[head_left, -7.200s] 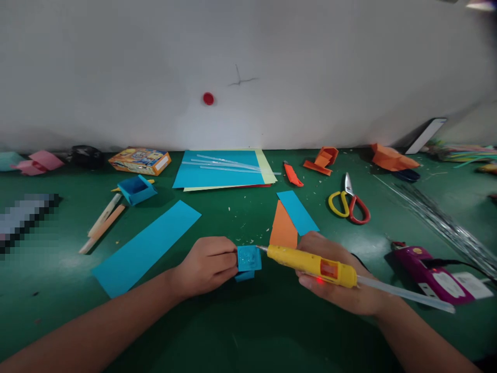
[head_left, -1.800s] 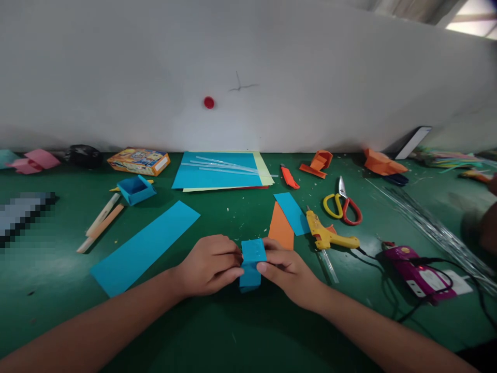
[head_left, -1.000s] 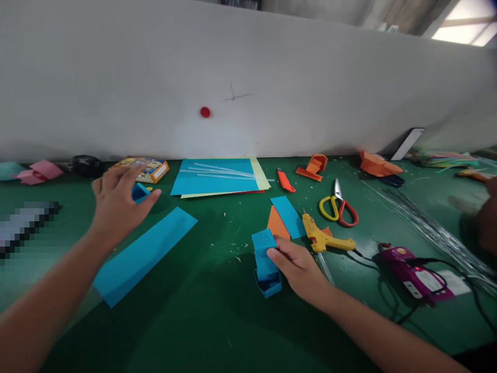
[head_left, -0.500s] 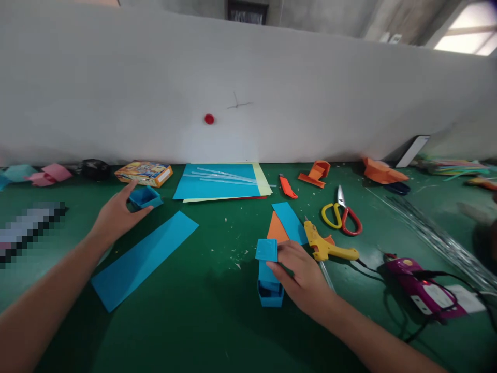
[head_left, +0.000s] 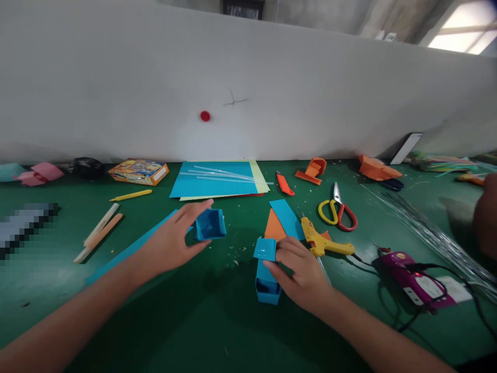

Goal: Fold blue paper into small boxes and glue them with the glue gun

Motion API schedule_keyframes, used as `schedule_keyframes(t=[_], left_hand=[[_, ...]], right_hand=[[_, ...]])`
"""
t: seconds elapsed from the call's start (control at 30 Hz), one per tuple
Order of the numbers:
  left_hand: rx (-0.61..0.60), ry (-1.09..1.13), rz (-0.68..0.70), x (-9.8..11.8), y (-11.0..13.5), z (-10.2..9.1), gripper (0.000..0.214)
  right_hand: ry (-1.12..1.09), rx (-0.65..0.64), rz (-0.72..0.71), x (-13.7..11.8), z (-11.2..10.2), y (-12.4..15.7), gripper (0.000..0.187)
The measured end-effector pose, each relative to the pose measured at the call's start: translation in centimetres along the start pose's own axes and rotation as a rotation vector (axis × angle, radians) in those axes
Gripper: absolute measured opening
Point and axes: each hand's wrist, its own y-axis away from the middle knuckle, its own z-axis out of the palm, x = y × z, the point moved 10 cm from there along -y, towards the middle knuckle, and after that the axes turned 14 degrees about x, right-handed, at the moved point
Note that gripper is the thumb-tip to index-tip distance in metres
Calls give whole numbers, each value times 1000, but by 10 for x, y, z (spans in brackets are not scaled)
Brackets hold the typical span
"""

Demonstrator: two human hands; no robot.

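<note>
Between its thumb and fingers, my left hand (head_left: 171,238) holds a small open blue paper box (head_left: 210,225) above the table's middle. My right hand (head_left: 301,269) is closed on a folded blue paper piece (head_left: 267,282), which has a flat square top with shiny glue-like spots and an open box shape at its lower end. A yellow glue gun (head_left: 324,243) lies just beyond my right hand. Near it are a blue paper strip (head_left: 287,219) and an orange paper piece (head_left: 273,226). Under my left forearm, a long blue paper strip (head_left: 128,255) is partly hidden.
Scissors (head_left: 337,210), an orange cutter (head_left: 285,184) and folded orange paper (head_left: 312,171) lie right of a stack of coloured sheets (head_left: 213,181). A purple power strip (head_left: 415,280) with cables is at right. Another person's hand (head_left: 486,217) shows at the right edge.
My left hand has brought the small blue box from beside the orange carton rightward, nearer my right hand. A yellow pen and several sticks are now uncovered. My right hand has barely moved.
</note>
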Motion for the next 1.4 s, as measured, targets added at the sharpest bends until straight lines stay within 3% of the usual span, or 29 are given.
schedule_keyframes(t=[0.17,0.5,0.9,1.17,1.4], left_hand=[[-38,64,50,20,17,21,75],[-72,199,123,36,24,27,74],[-163,423,20,34,31,36,86],[-64,414,31,31,29,31,79],[-22,343,1,31,25,29,74]], right_hand=[[-74,-58,-27,-1,7,2,19],[-287,-279,-1,-10,24,9,18],[-397,-394,332,1,30,14,29],[-354,-370,467,13,34,27,29],[-243,-422,369,-1,35,24,25]])
